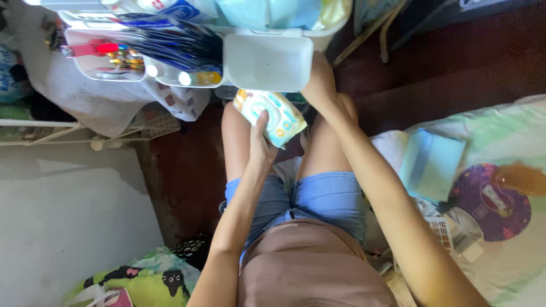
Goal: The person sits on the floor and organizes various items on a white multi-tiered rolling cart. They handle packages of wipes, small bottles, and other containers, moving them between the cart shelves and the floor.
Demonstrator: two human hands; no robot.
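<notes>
seated, left hand [260, 142] grips a soft patterned wipes pack [270, 116] above the knees, right hand [320, 85] reaches under the white bin [267, 61], its grasp hidden; seems mid-stowing, next needs a clear slot

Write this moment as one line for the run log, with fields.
left hand: holds soft patterned packet | right hand: on white container | posture: seated, above knees
</notes>
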